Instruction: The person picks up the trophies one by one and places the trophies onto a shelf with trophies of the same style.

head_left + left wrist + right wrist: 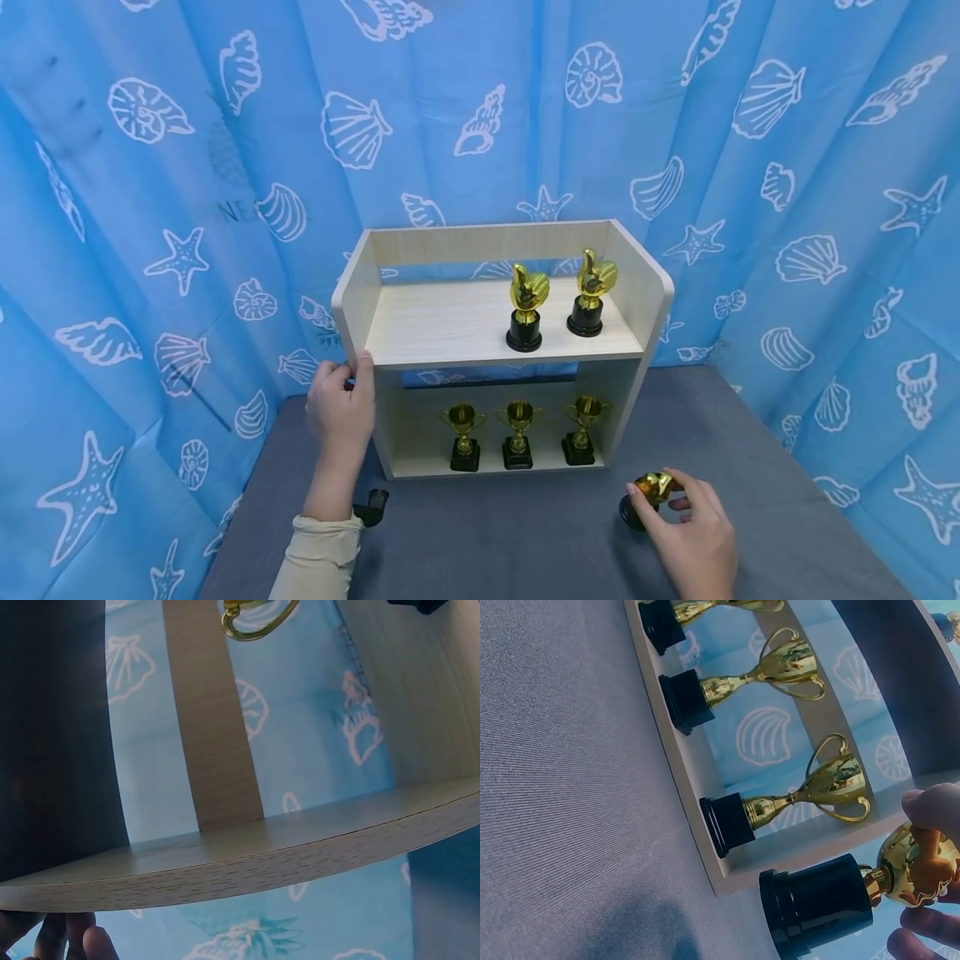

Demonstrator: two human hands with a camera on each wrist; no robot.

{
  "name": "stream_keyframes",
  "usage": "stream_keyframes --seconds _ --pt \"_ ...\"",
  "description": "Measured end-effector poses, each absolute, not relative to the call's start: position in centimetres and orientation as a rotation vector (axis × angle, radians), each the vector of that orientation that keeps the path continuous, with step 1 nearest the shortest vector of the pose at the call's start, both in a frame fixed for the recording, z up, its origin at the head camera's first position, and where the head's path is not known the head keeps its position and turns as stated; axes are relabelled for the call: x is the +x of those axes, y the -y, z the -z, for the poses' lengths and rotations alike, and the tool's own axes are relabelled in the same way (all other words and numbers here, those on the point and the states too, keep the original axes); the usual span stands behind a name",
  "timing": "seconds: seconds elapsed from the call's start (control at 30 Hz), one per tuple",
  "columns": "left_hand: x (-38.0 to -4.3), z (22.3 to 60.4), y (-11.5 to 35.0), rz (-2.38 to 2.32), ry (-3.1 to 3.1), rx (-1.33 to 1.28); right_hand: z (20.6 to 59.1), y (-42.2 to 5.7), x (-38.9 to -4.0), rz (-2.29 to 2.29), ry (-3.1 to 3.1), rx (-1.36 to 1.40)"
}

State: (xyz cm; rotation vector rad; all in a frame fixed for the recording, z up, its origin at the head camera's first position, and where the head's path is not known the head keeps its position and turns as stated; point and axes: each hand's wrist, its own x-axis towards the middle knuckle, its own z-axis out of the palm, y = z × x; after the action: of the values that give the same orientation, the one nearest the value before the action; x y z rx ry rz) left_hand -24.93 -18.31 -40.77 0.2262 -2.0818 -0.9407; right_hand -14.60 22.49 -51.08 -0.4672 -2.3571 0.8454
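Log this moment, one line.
left hand: holds shelf's left side; right hand: holds gold-topped trophy; upper level: two thumbs-up trophies; lower level: three trophy cups

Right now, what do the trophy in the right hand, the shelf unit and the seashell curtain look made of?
Trophy: probably gold-toned plastic, maybe metal; its top mirrors light, its black base shines.
Shelf unit: likely wood-look board, matte, with fine grain.
Seashell curtain: seems thin printed fabric or plastic, hanging in soft folds.

Trophy [855, 891], in right hand [696, 529]: glossy metallic gold, shiny plastic-looking black base [817, 906]. 3 cups [518, 417], left of that hand: polished gold. Shelf [442, 321], at left hand [342, 402]: matt wood-grain. Tabletop [487, 537], below hands: ribbed cloth.
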Motion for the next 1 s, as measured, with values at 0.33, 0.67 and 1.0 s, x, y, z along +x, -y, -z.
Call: stream_keyframes --seconds 0.33,0.67,1.0 --pt "-25.1 40.8 18.3 0.94 2.072 0.214 51.0 -22.2 -14.6 -0.845 2.366 -0.469" --pt "-25.1 40.9 18.3 0.938 2.065 0.206 50.9 -21.8 -14.7 -0.855 2.356 -0.451" --pt "-25.0 40.9 18.3 0.939 2.058 0.204 51.1 -21.4 -15.0 -0.854 2.337 -0.417"
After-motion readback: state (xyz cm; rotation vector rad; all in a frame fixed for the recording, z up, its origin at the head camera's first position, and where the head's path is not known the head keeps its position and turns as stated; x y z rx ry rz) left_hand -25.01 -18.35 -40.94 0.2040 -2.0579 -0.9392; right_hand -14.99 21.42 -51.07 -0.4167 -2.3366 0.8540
